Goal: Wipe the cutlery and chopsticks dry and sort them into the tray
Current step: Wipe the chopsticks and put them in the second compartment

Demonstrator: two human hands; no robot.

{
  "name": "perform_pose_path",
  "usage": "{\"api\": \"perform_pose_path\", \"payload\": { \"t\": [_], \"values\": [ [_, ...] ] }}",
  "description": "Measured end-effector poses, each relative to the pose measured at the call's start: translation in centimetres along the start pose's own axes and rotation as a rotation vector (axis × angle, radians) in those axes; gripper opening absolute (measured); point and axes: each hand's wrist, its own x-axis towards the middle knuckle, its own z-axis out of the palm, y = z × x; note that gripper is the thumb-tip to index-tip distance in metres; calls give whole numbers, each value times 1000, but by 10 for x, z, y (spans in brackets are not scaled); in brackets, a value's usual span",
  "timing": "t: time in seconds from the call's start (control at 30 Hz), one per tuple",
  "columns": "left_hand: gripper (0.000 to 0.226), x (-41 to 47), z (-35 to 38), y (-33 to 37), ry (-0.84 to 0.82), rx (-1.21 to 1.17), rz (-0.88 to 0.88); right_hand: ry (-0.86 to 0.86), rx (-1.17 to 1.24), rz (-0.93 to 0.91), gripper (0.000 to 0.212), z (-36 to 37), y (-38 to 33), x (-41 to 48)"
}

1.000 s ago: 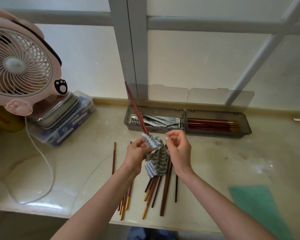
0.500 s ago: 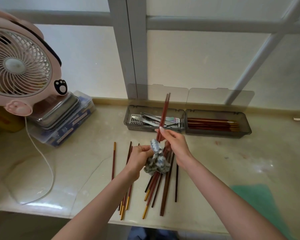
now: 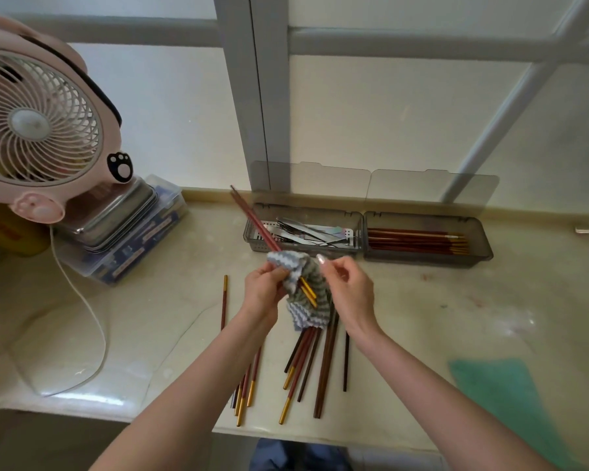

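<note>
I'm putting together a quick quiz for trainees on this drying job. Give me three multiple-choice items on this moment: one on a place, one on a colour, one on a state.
1. Where in the tray do the sorted chopsticks lie?
A) left compartment
B) right compartment
C) across both compartments

2. What colour is the flat cloth at the right of the counter?
A) green
B) pink
C) yellow

3. How does the tray's lid stand?
A) shut
B) open, upright behind the tray
C) taken off, lying on the counter

Answers:
1 B: the red-brown sticks lie in the right compartment, and the metal cutlery in the left.
2 A: it is plainly green.
3 B: the clear lid stands up against the window.
</note>
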Motion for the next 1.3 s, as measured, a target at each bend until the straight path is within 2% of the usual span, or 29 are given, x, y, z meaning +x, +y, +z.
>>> {"api": "perform_pose_path", "payload": {
  "t": [0.07, 0.13, 0.3, 0.4, 0.5, 0.57, 0.63, 0.73, 0.83, 0.93, 1.03, 1.2, 1.3],
  "values": [
    [25, 1, 0, -3, 33, -47, 15, -241, -151, 39, 35, 3, 2, -5],
    [24, 0, 2, -9, 65, -24, 22, -409, -75, 70, 35, 7, 5, -5],
    [21, 2, 3, -4, 192, -54, 18, -557, 121, 170, 32, -12, 10, 4],
    [14, 9, -6, 16, 273, -163, 12, -666, 75, 205, 33, -37, 18, 19],
    [16, 14, -13, 27, 363, -208, 69, -696, -20, 207, 32, -70, 32, 36],
    [14, 16, -15, 29, 428, -232, 103, -646, -87, 239, 31, -96, 48, 46],
    [17, 16, -13, 27, 454, -224, 125, -447, -125, 282, 30, -124, 67, 61],
    [21, 9, -5, 20, 294, -163, 127, 19, -257, 229, 33, -171, 93, 91],
    [25, 1, 11, 7, 116, -66, 121, 246, -569, 214, 28, -214, 106, 118],
    [24, -5, 23, 0, 58, -5, 132, 305, -881, 166, 17, -243, 108, 135],
    [24, -9, 33, -5, 17, 3, 154, 292, -1027, 133, 16, -256, 111, 150],
    [24, -10, 38, -7, 9, 5, 185, 242, -980, 60, 18, -248, 117, 176],
    [24, -8, 33, -9, 41, -3, 192, 194, -865, 24, 34, -233, 119, 190]
  ]
}}
